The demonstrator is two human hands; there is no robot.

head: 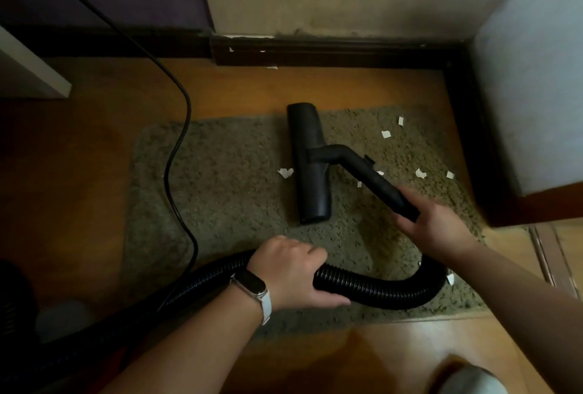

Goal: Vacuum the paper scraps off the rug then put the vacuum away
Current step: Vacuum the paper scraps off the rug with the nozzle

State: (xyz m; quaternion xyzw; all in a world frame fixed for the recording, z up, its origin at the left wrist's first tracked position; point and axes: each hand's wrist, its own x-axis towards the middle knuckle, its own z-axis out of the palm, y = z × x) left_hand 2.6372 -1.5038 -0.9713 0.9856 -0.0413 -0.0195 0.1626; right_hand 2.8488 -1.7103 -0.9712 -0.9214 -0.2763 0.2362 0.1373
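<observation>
Left hand (293, 273) gripped the ribbed hose (378, 291) at the rug's (220, 188) near edge, right hand (432, 223) held the wand (372, 177), floor head (310, 163) mid-rug among paper scraps (385, 134); the kinked hose risked flicking scraps off the rug.

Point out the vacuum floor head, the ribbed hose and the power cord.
vacuum floor head (310, 163): head view, middle of its long black body.
ribbed hose (378, 289): head view, the bend between the two hands.
power cord (176, 147): head view, stretch crossing the rug's left edge.
</observation>
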